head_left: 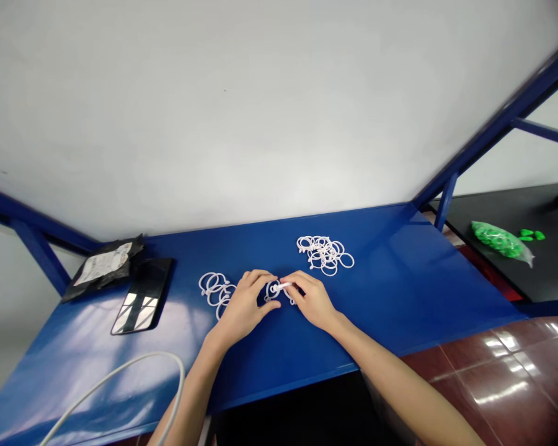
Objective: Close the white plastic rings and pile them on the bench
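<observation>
In the middle of the blue table my two hands meet over white curtain rings with small eyelets. My right hand (pixel 310 297) is closed in a pinch on a white curtain ring (pixel 283 287), seen nearly edge-on. The fingers and thumb of my left hand (pixel 247 303) curve around another white curtain ring (pixel 270 291); their exact contact is partly hidden. Just left of that hand lies a loose group of curtain rings (pixel 212 286), partly covered by it. A larger pile of curtain rings (pixel 326 253) rests farther back, to the right.
A black plastic package (pixel 105 266) with a white label and a dark phone (pixel 144 296) lie on the left of the blue table (pixel 381 297). A white cable (pixel 116 371) arches at front left. On a black table at right is a bag of green pieces (pixel 500 240).
</observation>
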`<action>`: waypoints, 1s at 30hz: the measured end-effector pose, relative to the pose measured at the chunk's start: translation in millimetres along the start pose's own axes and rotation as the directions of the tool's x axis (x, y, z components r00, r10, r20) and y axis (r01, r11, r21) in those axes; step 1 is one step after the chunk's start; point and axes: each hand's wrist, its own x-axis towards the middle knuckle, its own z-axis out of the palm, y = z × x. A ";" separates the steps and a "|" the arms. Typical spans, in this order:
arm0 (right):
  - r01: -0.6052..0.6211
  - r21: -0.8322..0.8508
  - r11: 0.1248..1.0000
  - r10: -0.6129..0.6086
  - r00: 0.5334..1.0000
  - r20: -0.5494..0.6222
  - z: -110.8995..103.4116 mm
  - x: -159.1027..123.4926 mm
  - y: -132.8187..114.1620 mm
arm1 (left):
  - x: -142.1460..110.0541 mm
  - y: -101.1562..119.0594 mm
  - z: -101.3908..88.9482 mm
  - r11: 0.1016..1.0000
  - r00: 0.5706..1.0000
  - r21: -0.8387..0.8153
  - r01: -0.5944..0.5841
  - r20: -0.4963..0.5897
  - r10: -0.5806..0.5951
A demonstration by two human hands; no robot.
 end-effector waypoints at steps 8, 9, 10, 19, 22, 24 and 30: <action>-0.053 0.076 0.996 0.055 0.998 -0.026 -2.8 1.2 -3.6 | 4.5 -0.4 4.8 0.992 0.995 0.106 0.069 0.067 -0.077; -0.061 0.088 0.994 0.063 0.998 -0.022 -3.1 1.4 -4.2 | 4.4 1.2 5.1 0.994 0.993 0.059 0.087 0.072 -0.092; -0.068 0.102 0.992 0.070 0.997 -0.014 -3.5 1.6 -4.9 | 4.2 2.7 5.1 0.994 0.990 0.001 0.111 0.083 -0.111; -0.113 0.242 0.964 0.081 0.987 0.138 -2.8 1.2 -2.5 | -0.6 -5.2 3.1 0.993 0.994 -0.113 0.022 0.106 -0.010; -0.112 0.258 0.960 0.071 0.984 0.162 -2.9 -0.4 -1.1 | 0.4 -7.8 5.6 0.996 0.992 -0.082 0.020 0.123 -0.010; -0.076 0.244 0.967 0.032 0.983 0.179 -3.3 -1.1 -2.9 | 1.3 -6.2 7.8 0.993 0.987 -0.115 0.009 0.163 0.010; 0.085 0.237 0.968 -0.124 0.980 0.153 -5.1 -2.1 -10.8 | 2.9 1.3 8.1 0.986 0.987 -0.167 0.009 0.158 0.018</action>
